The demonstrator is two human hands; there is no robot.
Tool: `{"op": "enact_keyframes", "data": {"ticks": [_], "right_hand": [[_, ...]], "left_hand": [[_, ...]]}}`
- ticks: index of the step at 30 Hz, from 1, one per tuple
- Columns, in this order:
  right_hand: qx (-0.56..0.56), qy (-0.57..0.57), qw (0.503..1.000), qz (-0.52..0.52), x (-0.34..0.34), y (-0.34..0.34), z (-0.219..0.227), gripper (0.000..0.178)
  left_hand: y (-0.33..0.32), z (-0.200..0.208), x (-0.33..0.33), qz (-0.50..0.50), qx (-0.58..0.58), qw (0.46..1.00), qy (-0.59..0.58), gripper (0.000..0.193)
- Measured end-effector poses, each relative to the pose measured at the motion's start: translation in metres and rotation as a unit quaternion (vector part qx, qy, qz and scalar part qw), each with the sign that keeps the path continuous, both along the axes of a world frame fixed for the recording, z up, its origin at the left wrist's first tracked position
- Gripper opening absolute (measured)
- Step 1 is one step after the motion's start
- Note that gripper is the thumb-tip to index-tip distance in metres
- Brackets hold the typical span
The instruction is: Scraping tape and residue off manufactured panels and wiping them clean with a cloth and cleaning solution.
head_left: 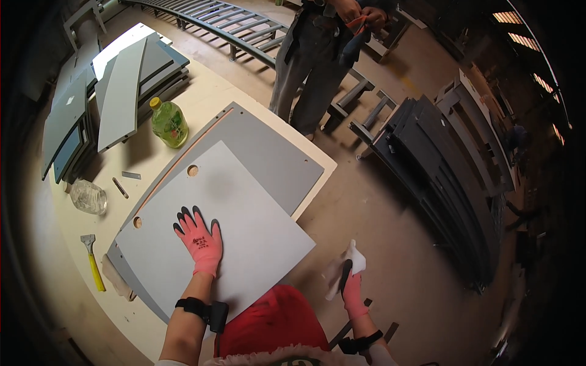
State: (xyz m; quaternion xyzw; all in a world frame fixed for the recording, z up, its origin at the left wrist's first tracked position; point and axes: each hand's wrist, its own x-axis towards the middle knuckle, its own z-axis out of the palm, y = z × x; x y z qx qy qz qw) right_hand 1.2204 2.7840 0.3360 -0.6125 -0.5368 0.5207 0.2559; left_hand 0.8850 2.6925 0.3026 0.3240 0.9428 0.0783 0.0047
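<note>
My left hand (200, 244), in a pink glove with dark fingertips, lies flat with spread fingers on a light grey panel (262, 235). Two round holes are cut near that panel's left edge. Beneath it, a darker grey panel (278, 161) sticks out on the far side, and both rest on a pale table (210, 85). Off the table's right edge, my right hand (352, 294), gloved the same way, is closed around a crumpled white cloth (358, 258). The cloth hangs clear of the panels and is partly blurred.
A green-yellow bottle (169, 125), a clear bottle (89, 197), a yellow-handled scraper (93, 262) and stacked panels (122, 91) stand or lie on the table. Beyond are a person (311, 61) and a roller conveyor (226, 21). Dark panels (439, 177) lean at right.
</note>
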Motion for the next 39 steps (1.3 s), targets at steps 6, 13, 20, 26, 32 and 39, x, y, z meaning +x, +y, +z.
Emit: {"op": "enact_keyframes", "data": {"ticks": [6,13,20,26,32,39], "right_hand": [[0.230,-0.324,0.807,0.437,-0.091,-0.055,-0.005,0.060],[0.248,-0.463,0.792,0.312,-0.117,-0.024,-0.034,0.062],[0.272,-0.402,0.779,0.397,-0.120,-0.027,-0.026,0.062],[0.279,-0.404,0.764,0.418,-0.132,0.007,-0.026,0.062],[0.377,-0.379,0.694,0.483,-0.285,0.065,-0.043,0.062],[0.433,-0.295,0.713,0.466,-0.372,0.133,-0.052,0.059]], "left_hand": [[-0.005,-0.020,0.000,-0.012,-0.007,0.999,0.029,0.060],[-0.005,-0.016,0.003,-0.016,-0.011,0.999,0.033,0.059],[-0.005,-0.011,0.001,-0.005,-0.010,1.000,0.014,0.060],[0.000,-0.001,-0.001,-0.014,-0.033,0.999,-0.016,0.064],[-0.010,0.005,-0.008,0.005,-0.031,0.998,-0.046,0.065],[0.009,0.013,-0.001,-0.003,-0.004,0.997,-0.079,0.065]]}}
